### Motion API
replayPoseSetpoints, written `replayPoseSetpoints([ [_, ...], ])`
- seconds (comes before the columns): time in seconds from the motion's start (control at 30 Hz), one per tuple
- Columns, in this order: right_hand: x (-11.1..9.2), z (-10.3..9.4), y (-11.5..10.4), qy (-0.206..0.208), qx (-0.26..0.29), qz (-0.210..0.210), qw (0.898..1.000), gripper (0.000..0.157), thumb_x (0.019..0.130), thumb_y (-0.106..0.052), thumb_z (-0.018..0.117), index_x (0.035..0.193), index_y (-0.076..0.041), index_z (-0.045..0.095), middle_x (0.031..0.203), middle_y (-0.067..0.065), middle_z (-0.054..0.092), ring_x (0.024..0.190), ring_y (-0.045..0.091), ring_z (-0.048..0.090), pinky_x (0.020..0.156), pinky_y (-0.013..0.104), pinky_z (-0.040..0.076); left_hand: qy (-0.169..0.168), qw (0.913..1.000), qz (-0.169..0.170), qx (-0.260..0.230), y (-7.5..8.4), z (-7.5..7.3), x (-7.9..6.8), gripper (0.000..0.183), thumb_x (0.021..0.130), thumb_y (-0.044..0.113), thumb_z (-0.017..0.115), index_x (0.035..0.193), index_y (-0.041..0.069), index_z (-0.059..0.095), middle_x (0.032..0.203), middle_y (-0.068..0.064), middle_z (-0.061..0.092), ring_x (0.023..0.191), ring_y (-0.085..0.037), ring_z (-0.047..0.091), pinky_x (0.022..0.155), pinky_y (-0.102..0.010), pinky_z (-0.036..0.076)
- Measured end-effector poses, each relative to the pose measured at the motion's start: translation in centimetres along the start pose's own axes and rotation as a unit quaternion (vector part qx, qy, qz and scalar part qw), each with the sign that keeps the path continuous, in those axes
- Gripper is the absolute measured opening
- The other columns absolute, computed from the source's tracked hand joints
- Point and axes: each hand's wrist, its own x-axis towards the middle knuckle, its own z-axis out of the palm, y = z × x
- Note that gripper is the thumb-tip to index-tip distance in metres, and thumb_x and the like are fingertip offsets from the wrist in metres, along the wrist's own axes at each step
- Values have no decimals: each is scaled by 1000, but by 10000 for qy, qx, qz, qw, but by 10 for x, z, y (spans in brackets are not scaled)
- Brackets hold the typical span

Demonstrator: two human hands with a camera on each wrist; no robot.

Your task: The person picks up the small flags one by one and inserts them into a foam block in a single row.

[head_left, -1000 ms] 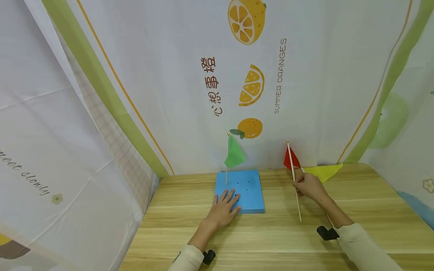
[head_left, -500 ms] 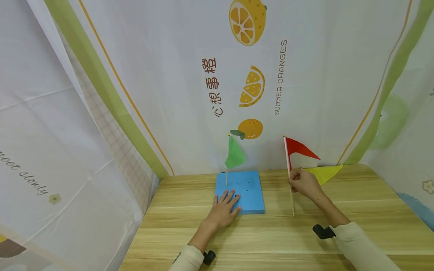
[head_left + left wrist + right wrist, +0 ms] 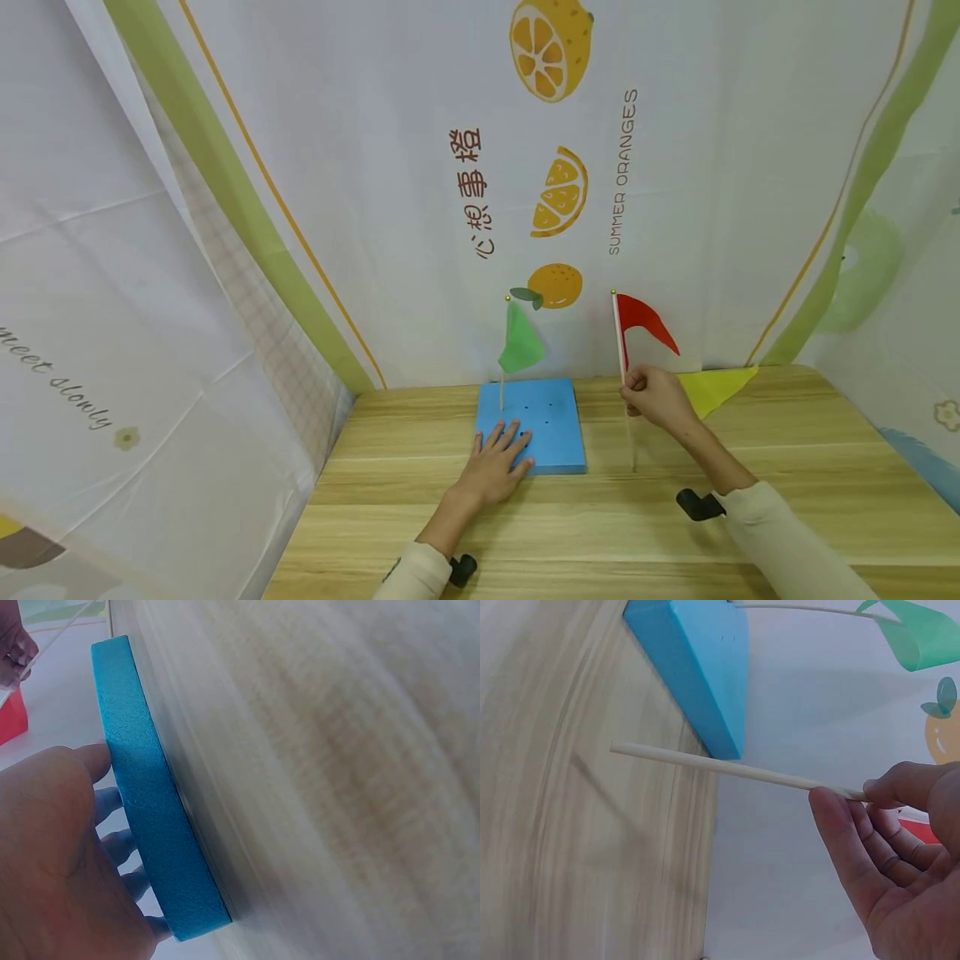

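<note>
A blue foam block point(image 3: 558, 433) with several small holes in its top lies on the wooden table. My left hand point(image 3: 489, 471) rests on the block's front left part, fingers spread. Near the block's back left corner a green flag point(image 3: 521, 342) stands upright on its stick. To the right of the block, my right hand point(image 3: 658, 400) pinches the stick of a red flag point(image 3: 643, 317) between thumb and fingers. In the right wrist view, the bare lower end of the wooden stick point(image 3: 705, 763) hangs above the table, apart from the block.
A yellow flag point(image 3: 716, 388) lies at the back right of the table point(image 3: 570, 533), partly behind my right hand. A white curtain point(image 3: 360, 208) printed with oranges hangs along the table's back edge.
My right hand has brought the red flag leftward, away from the yellow one. The red cloth has swung out to the right of its stick. My left hand has stayed on the block.
</note>
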Motion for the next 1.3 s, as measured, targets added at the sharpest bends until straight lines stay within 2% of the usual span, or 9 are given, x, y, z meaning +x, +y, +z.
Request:
replayPoseSetpoints([
  [0.2, 7, 9, -8, 11, -34, -20, 10000, 10, 100, -4, 66, 98, 6, 64, 85, 16, 70, 68, 18, 72, 70, 41, 68, -44, 10000, -13, 19, 1, -2, 0, 59, 114, 45, 47, 166, 20, 41, 177, -8, 30, 165, -35, 25, 131, -67, 21],
  [0.27, 10, 12, -11, -39, -44, -19, 10000, 11, 101, -6, 66, 99, 5, 63, 86, 16, 70, 69, 18, 72, 70, 38, 68, -44, 10000, -14, 43, 1, -2, 1, 59, 114, 46, 47, 166, 20, 41, 176, -8, 30, 164, -35, 25, 131, -67, 21],
  [0.5, 22, 28, -24, -148, 184, -102, 9997, 11, 100, -4, 67, 99, 6, 61, 86, 18, 69, 72, 32, 75, 70, 37, 68, -32, 9999, -30, 114, 1, -2, 2, 59, 114, 46, 48, 166, 20, 42, 176, -8, 32, 164, -35, 27, 130, -67, 23],
  [0.77, 34, 42, -40, -105, -95, -269, 9995, 9, 99, -6, 68, 98, 2, 64, 86, 16, 72, 72, 31, 76, 63, 26, 63, -47, 9999, -40, 111, 2, -3, 0, 59, 113, 46, 48, 166, 21, 42, 176, -8, 31, 164, -35, 27, 130, -67, 24],
  [1.0, 40, 54, -52, -117, -125, -407, 9990, 12, 100, -10, 70, 100, 1, 64, 88, 16, 72, 68, 21, 73, 66, 29, 65, -33, 9999, -58, 139, 1, -2, 1, 59, 113, 47, 48, 166, 21, 42, 176, -8, 32, 164, -35, 27, 130, -67, 24],
  [1.2, 44, 64, -61, -74, -144, -586, 9982, 12, 101, -12, 70, 101, -1, 65, 88, 15, 73, 75, 34, 77, 67, 30, 65, -10, 9999, -39, 160, 1, -3, 1, 58, 113, 46, 48, 166, 21, 43, 176, -8, 33, 164, -35, 27, 130, -67, 24],
  [1.3, 47, 69, -64, -59, -150, -696, 9974, 13, 101, -12, 71, 101, -1, 65, 89, 14, 74, 76, 33, 77, 68, 31, 65, -11, 9999, -28, 162, 1, -2, 1, 58, 113, 47, 48, 166, 21, 43, 176, -8, 32, 164, -35, 27, 130, -67, 24],
])
